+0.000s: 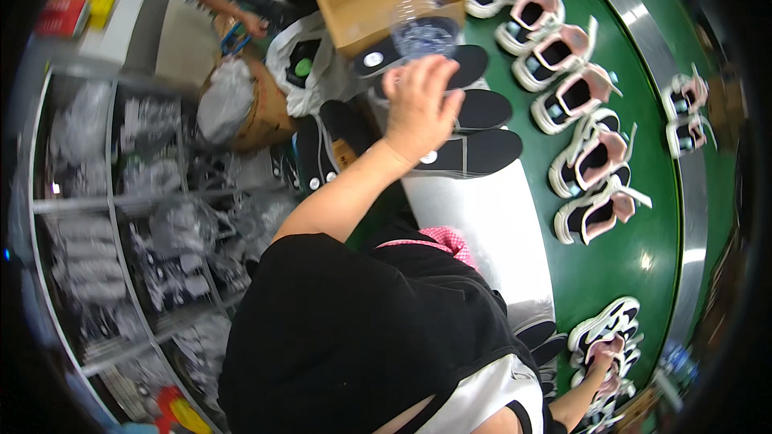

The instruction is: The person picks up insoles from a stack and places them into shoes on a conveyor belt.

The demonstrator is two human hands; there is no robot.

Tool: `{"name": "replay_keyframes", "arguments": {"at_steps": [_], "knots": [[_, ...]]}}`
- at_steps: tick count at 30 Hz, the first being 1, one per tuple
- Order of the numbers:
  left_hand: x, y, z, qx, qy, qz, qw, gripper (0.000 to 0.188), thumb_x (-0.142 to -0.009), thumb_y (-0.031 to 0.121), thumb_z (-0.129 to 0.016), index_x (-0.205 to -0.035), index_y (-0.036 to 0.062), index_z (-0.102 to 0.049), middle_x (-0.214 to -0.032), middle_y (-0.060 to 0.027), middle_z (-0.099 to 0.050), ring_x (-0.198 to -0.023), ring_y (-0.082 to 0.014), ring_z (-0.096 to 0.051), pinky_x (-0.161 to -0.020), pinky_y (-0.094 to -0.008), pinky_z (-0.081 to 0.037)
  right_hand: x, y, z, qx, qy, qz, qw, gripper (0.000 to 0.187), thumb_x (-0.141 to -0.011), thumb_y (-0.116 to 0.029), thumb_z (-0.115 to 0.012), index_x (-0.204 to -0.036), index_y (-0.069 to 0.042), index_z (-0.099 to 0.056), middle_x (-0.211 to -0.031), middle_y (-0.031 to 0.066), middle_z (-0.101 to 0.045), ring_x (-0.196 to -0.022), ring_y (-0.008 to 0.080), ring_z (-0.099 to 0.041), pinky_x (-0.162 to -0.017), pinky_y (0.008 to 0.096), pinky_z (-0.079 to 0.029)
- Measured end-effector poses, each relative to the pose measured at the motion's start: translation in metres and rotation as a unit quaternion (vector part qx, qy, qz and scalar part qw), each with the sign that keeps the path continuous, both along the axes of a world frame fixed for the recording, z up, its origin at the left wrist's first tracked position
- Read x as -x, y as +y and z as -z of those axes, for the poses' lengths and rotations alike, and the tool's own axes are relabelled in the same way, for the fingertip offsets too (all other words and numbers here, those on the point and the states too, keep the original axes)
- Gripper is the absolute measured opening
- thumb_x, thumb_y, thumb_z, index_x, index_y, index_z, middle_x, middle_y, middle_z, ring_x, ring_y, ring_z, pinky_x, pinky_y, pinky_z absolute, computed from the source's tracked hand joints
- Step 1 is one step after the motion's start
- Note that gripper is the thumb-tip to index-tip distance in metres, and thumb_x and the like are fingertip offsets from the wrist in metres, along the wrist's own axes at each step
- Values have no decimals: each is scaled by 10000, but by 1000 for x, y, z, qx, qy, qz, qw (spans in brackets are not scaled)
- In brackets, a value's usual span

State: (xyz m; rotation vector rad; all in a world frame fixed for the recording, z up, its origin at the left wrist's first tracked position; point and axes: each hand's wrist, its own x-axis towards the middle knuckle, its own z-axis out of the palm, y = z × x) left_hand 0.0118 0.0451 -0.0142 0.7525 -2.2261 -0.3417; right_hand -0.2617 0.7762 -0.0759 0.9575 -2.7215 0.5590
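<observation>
My left hand (pixel 422 104) is over a row of black insoles (pixel 482 153) on the metal ledge, fingers apart and holding nothing that I can see. Just beyond its fingertips is a clear plastic container (pixel 425 34), standing near an open cardboard box (pixel 386 0). Far off to the lower right, my right hand (pixel 601 355) grips a white and black sneaker with pink lining (pixel 615 345) at its opening; its fingers are small and partly hidden. Other sneakers crowd around that hand.
A line of similar sneakers (pixel 571 96) runs along the green conveyor (pixel 627 265), which has a metal rail (pixel 643 24). Shelves (pixel 112 209) of plastic-wrapped bundles stand at left. A white bag (pixel 297 56) lies by the box. Another person's hand (pixel 253 24) shows at the top left.
</observation>
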Motion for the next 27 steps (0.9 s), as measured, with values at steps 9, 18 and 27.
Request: {"name": "replay_keyframes", "arguments": {"at_steps": [9,18,27], "knots": [[-178,100,30,-205,-110,147,961,302,-720,176,-580,-996,66,-521,-914,-98,-521,-875,-263,-487,-755,-353,-392,-61,-205,-89,-33,-334,148,930,255,-827,-195,-525,-914,44,-540,-800,65,-572,-723,145,-525,-648,260,-436],[-344,201,42,-622,-116,43,773,251,-746,259,-619,-762,11,-576,-654,-51,-568,-594,-108,-517,-546,-254,-420,-250,-365,-37,-193,-604,-220,741,235,-810,-84,-547,-1016,24,-515,-882,69,-573,-795,117,-525,-716,228,-427],[-428,217,51,-741,-69,-35,667,333,-760,356,-595,-788,24,-582,-670,-19,-560,-577,-100,-503,-515,-225,-404,-329,-398,-44,-264,-676,-213,654,225,-840,-146,-524,-961,44,-539,-818,65,-589,-771,121,-537,-697,246,-430]]}}
